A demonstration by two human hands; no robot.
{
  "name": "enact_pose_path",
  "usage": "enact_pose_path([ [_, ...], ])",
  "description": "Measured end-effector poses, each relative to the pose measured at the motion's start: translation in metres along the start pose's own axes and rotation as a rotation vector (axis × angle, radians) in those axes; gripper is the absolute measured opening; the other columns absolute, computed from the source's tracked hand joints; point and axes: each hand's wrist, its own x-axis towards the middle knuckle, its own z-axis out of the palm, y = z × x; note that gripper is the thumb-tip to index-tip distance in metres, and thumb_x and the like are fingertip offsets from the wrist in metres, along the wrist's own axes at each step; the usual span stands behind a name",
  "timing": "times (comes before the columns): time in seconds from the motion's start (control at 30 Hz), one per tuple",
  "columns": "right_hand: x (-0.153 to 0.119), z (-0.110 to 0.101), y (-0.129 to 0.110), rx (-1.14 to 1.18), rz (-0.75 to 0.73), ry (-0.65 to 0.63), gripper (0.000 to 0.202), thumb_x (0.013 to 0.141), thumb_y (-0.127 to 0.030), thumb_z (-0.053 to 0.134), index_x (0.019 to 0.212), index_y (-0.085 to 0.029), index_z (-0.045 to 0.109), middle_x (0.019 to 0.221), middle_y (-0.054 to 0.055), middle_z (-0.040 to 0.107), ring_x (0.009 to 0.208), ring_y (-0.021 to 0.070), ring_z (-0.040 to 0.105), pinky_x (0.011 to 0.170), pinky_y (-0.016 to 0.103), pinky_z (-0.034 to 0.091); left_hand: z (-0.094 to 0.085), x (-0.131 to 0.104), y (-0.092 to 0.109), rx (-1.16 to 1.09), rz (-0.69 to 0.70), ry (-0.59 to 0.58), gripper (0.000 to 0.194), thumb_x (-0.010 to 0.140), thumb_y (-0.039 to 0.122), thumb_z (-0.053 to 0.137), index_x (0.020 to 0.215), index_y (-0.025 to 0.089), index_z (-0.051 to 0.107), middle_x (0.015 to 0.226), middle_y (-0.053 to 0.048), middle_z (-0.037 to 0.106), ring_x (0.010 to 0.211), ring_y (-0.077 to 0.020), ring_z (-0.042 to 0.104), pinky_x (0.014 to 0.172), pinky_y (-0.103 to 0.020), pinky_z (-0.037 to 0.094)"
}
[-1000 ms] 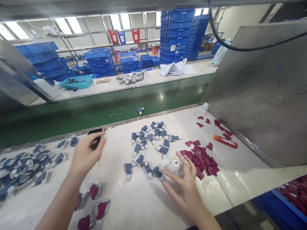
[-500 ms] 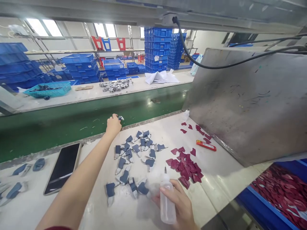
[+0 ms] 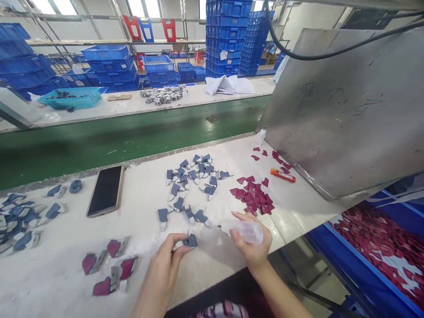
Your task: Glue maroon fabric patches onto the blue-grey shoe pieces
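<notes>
My left hand [image 3: 168, 260] pinches a small blue-grey moulded part [image 3: 190, 241] between thumb and fingers, just over the near part of the table. In my right hand [image 3: 253, 243] is a translucent squeeze bottle [image 3: 247, 231], tilted on its side, its thin needle tip pointing left toward that part. The tip and the part are apart. Beyond both hands lie several blue-grey parts with whitish ends [image 3: 193, 175]. To their right is a heap of dark red flat pieces [image 3: 255, 196]. Several parts with red faces [image 3: 102, 286] lie left of my left hand.
A phone [image 3: 105, 191] lies on the left, beside a pile of blue-grey parts [image 3: 20, 216]. An orange-red marker-like stick [image 3: 282, 175] rests near a metal panel [image 3: 344, 106]. A blue bin [image 3: 374, 265] of red pieces stands at right. A green channel [image 3: 149, 132] runs behind the table.
My left hand has come back from the table's far edge with the blue-grey part. My right hand has turned the bottle from upright to sideways. The camera view has tipped downward.
</notes>
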Motion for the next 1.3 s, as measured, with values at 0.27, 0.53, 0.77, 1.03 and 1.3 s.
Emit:
enact_pose_path([
  [0.27,-0.016,0.016,-0.023,0.19,0.183,-0.134,0.013,0.074,-0.024,0.076,0.085,-0.017,0.074,0.067,0.002,0.066,0.052,0.0149,0.06,0.048,0.026,0.047,0.025,-0.011,-0.022,0.105,0.209,0.257,0.022,0.091,0.045,0.055,0.096,0.024,0.062,0.093,-0.006,0.063,0.094,-0.0266,0.063,0.08,-0.042,0.052],
  [0.53,-0.021,0.03,-0.029,0.178,0.224,-0.184,0.009,0.078,-0.023,0.072,0.082,-0.016,0.074,0.068,0.004,0.068,0.056,0.0167,0.065,0.051,0.026,0.05,0.028,-0.009,-0.022,0.13,0.242,0.264,0.017,0.093,0.04,0.056,0.099,0.025,0.06,0.094,-0.005,0.063,0.095,-0.027,0.059,0.082,-0.046,0.048],
  [0.77,-0.02,0.031,-0.028,0.13,0.237,-0.224,0.009,0.08,-0.024,0.072,0.083,-0.016,0.074,0.072,0.005,0.072,0.06,0.0179,0.068,0.055,0.027,0.053,0.029,-0.009,-0.026,0.119,0.241,0.254,0.015,0.092,0.038,0.058,0.099,0.025,0.06,0.095,-0.005,0.063,0.096,-0.0264,0.058,0.083,-0.045,0.047],
  [1.03,-0.018,0.033,-0.031,0.086,0.235,-0.217,0.01,0.081,-0.026,0.071,0.083,-0.016,0.074,0.072,0.006,0.073,0.061,0.0189,0.069,0.057,0.028,0.055,0.027,-0.009,-0.022,0.129,0.252,0.264,0.018,0.093,0.041,0.056,0.097,0.024,0.062,0.092,-0.005,0.063,0.093,-0.0256,0.06,0.083,-0.044,0.049],
  [1.3,-0.017,0.031,-0.032,0.069,0.247,-0.197,0.01,0.082,-0.025,0.07,0.082,-0.016,0.074,0.071,0.005,0.072,0.061,0.0184,0.07,0.058,0.028,0.056,0.027,-0.008,-0.022,0.141,0.261,0.274,0.02,0.093,0.043,0.056,0.096,0.024,0.061,0.093,-0.005,0.061,0.092,-0.0246,0.059,0.082,-0.042,0.049],
])
